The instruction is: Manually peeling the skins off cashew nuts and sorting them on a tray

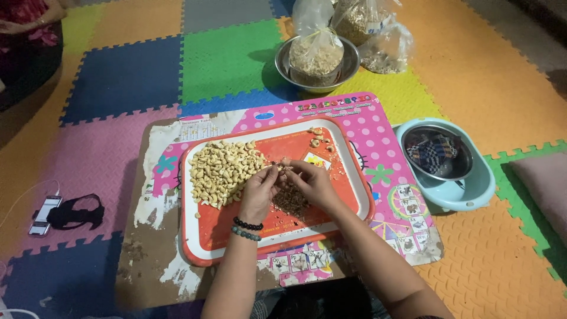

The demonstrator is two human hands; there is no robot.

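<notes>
My left hand [258, 190] and my right hand [311, 180] meet over the middle of an orange tray [224, 233] with a white rim. Their fingertips pinch a small cashew nut [282, 168] between them. A heap of pale cashew nuts [221, 171] covers the tray's left half. A pile of brown skins [290, 201] lies under my hands. A few peeled nuts [319, 139] rest at the tray's far right corner. My left wrist wears two bead bracelets [246, 228].
The tray sits on a worn pink low table [378, 139] over coloured foam floor mats. A steel bowl [349, 64] with a bag of nuts stands beyond, more bags behind. A light blue basin [472, 183] holding a steel bowl is right. A phone [45, 214] lies left.
</notes>
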